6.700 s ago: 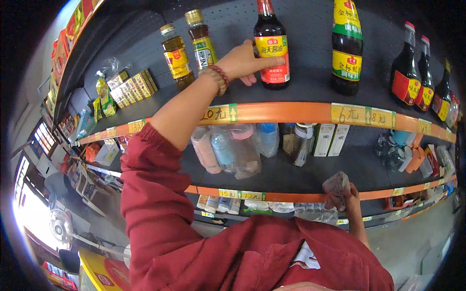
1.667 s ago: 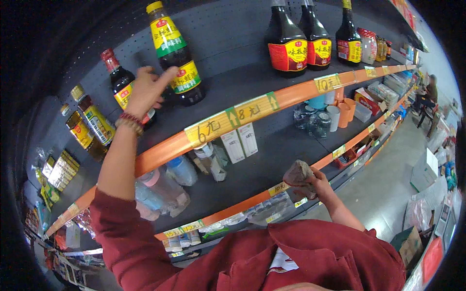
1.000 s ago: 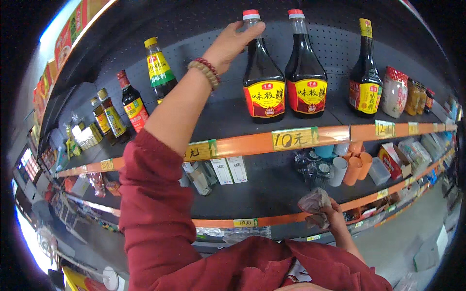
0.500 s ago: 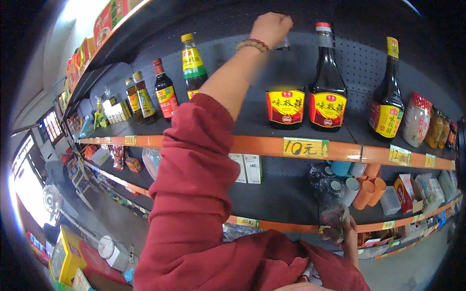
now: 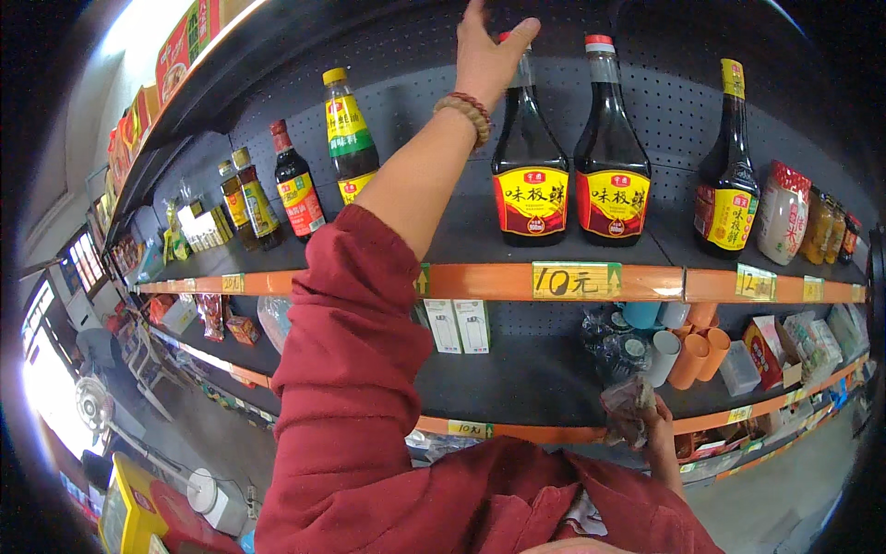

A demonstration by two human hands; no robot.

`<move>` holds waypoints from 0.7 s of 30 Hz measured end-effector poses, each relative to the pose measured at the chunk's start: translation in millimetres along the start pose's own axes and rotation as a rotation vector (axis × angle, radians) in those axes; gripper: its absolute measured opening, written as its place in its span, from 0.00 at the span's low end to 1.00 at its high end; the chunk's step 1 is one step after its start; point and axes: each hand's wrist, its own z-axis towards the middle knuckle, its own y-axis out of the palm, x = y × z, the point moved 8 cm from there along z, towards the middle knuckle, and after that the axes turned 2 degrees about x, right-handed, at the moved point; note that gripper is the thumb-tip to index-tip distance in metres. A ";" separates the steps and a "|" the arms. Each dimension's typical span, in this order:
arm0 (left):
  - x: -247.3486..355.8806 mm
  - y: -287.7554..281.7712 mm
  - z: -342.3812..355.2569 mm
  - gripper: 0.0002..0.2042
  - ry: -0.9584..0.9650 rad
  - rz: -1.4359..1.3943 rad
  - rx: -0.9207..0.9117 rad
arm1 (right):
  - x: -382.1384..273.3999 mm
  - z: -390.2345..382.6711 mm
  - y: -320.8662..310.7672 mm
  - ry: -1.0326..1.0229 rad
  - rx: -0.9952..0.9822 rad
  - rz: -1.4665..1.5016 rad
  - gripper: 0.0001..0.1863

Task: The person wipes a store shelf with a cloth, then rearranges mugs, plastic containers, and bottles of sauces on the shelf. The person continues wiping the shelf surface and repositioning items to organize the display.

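Observation:
My left hand point(image 5: 490, 57), a beaded bracelet on its wrist, is raised with its fingers apart. It is beside the red cap of a dark soy sauce bottle point(image 5: 531, 198) that stands upright on the upper shelf. A matching soy sauce bottle point(image 5: 614, 198) is just to its right. Whether my fingertips still touch the cap, I cannot tell. Lower down at the right, my right hand point(image 5: 661, 432) is closed round a crumpled greyish cloth point(image 5: 628, 412) in front of the lower shelf's edge.
A yellow-capped bottle point(image 5: 350, 138) and smaller sauce bottles stand left of my arm. Another dark bottle point(image 5: 727, 175) and a white bag point(image 5: 784, 217) are at the right. Orange cups point(image 5: 690, 360) sit below. An orange edge point(image 5: 489, 283) fronts the upper shelf.
My left hand was closed at the top of the left soy sauce bottle; its fingers have opened and moved left and up off the neck. My right hand keeps the cloth.

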 end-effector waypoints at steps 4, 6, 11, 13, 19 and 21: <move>-26.4 42.1 -54.0 0.39 -0.931 -0.754 -0.375 | -4.5 1.4 12.3 0.034 0.003 -0.039 0.19; -25.0 41.2 -56.8 0.37 -0.901 -0.673 -0.442 | -6.5 2.6 18.3 0.003 -0.005 -0.040 0.19; -16.7 32.7 -76.0 0.31 -0.803 -0.609 -0.546 | 10.3 10.2 11.2 -0.004 -0.014 -0.040 0.19; -19.1 25.1 -87.6 0.29 -0.799 -0.512 -0.595 | 10.9 11.5 9.8 0.028 -0.011 -0.085 0.20; -8.4 19.2 -79.4 0.07 -0.904 -0.329 -0.781 | 15.2 6.8 4.3 0.026 0.058 0.032 0.24; -24.7 13.8 -66.5 0.06 -0.798 -0.241 -0.768 | 21.7 7.2 3.7 0.054 0.083 0.014 0.24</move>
